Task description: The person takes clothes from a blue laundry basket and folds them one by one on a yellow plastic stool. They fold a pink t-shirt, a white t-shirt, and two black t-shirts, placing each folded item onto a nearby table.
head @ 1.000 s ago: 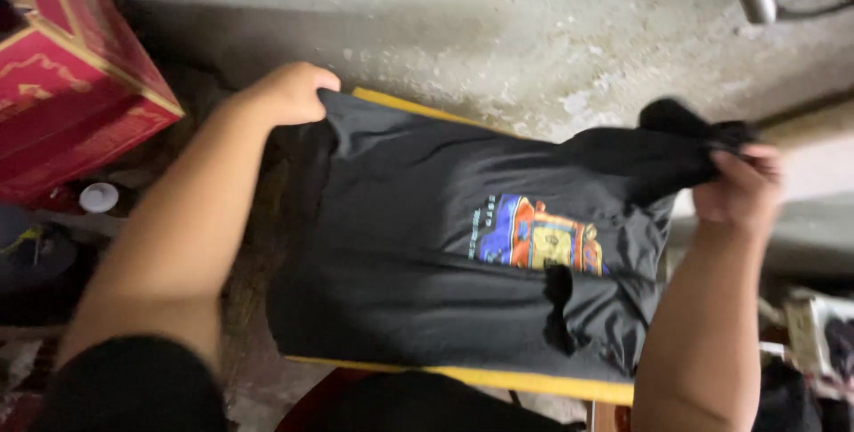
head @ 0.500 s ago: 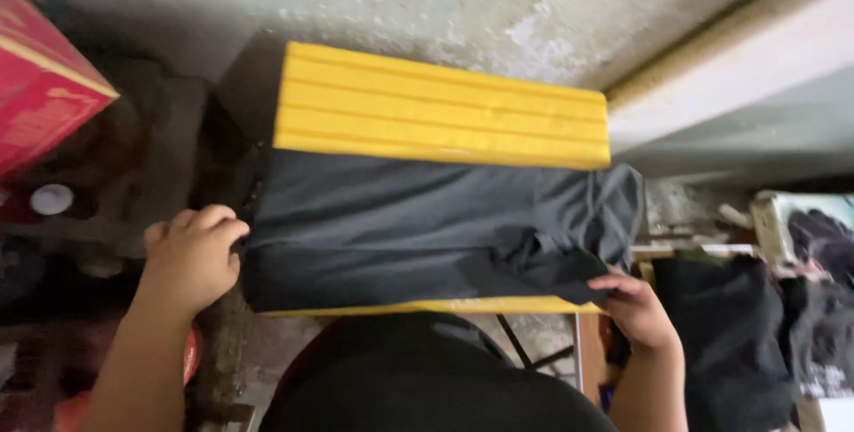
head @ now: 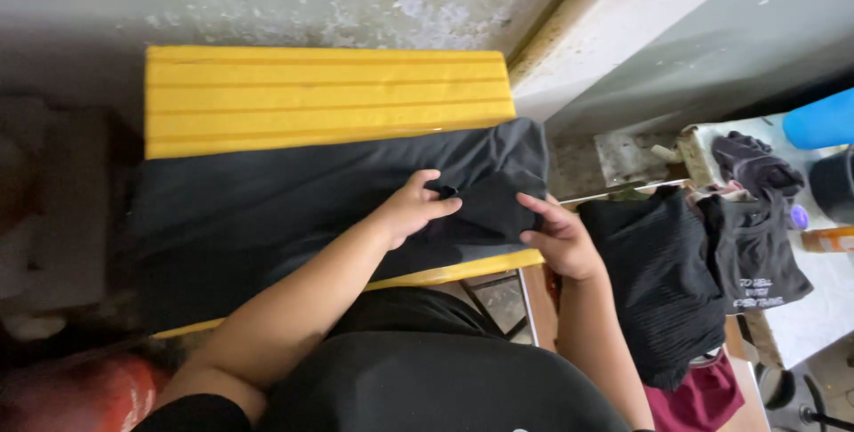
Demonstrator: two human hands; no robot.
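Head view shows a folded black garment (head: 294, 209) lying across the yellow tabletop (head: 320, 94). Left hand (head: 411, 208) pinches its bunched right end, right hand (head: 559, 238) presses fingers there. More dark clothes (head: 658, 281) hang just right; a blue cylinder (head: 820, 119) lies beyond.

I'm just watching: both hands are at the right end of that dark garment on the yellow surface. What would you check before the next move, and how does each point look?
1. Left hand on the folded black cloth garment: ok.
2. Right hand on its right end: ok.
3. Garment supported by the ribbed yellow board: ok.
4. Right-end fold lying flat: not ok, bunched.
5. Left end square: cannot tell, in shadow.
6. Pile of dark clothes apart from the garment: ok.
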